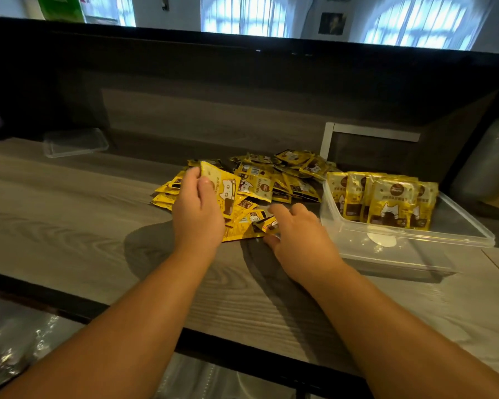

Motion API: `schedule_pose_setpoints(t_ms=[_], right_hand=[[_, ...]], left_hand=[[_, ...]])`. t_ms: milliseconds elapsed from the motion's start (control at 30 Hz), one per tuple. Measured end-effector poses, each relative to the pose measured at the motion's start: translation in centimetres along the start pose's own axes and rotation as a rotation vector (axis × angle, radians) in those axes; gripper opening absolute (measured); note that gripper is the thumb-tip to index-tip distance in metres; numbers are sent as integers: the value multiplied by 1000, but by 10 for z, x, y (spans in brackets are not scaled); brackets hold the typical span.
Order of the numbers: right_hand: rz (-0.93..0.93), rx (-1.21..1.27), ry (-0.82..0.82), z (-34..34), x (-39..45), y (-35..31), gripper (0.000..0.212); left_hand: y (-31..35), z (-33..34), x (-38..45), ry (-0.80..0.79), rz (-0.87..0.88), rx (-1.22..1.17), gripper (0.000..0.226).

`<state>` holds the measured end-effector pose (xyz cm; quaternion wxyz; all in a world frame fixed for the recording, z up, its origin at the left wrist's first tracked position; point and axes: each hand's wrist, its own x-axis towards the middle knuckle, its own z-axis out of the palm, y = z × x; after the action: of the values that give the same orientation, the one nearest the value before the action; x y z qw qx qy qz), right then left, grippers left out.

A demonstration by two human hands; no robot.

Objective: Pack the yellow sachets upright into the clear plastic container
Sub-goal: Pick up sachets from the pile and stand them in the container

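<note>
Several sachets (pixel 222 197) fanned in left hand (pixel 198 210) for batch loading, right hand (pixel 297 234) pinching another (pixel 267 224) off worktop (pixel 69 226) pile, container (pixel 409 246) part-filled upright

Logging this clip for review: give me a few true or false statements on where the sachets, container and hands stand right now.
1. The clear container holds sachets standing upright at its far end. True.
2. The left hand is empty. False: it holds a yellow sachet.
3. The loose pile lies left of the container. True.
4. The right hand is inside the container. False: it is at the pile's near edge.
5. The clear lid covers the container. False: it lies apart, far left.
</note>
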<state>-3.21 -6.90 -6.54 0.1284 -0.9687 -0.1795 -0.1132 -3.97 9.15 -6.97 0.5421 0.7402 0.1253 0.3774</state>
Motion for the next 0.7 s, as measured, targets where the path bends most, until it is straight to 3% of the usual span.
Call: schedule_pose_setpoints(t_ms=[100, 233, 367, 467, 600, 700], right_hand=[[-58, -2, 20, -3, -1, -1, 45], [-30, 97, 82, -9, -5, 1, 54], [34, 295, 248, -21, -9, -1, 48], [203, 847, 361, -31, -16, -6, 41], [411, 1337, 291, -41, -13, -10, 37], [427, 1480, 222, -43, -11, -9, 33]], left_hand=[[1, -2, 9, 25, -291, -253, 45], [10, -4, 11, 12, -519, -542, 34], [9, -4, 10, -12, -509, -499, 41], [7, -5, 10, -39, -475, -522, 49], [4, -4, 11, -87, -405, -513, 59], [1, -2, 13, -113, -395, -515, 65]])
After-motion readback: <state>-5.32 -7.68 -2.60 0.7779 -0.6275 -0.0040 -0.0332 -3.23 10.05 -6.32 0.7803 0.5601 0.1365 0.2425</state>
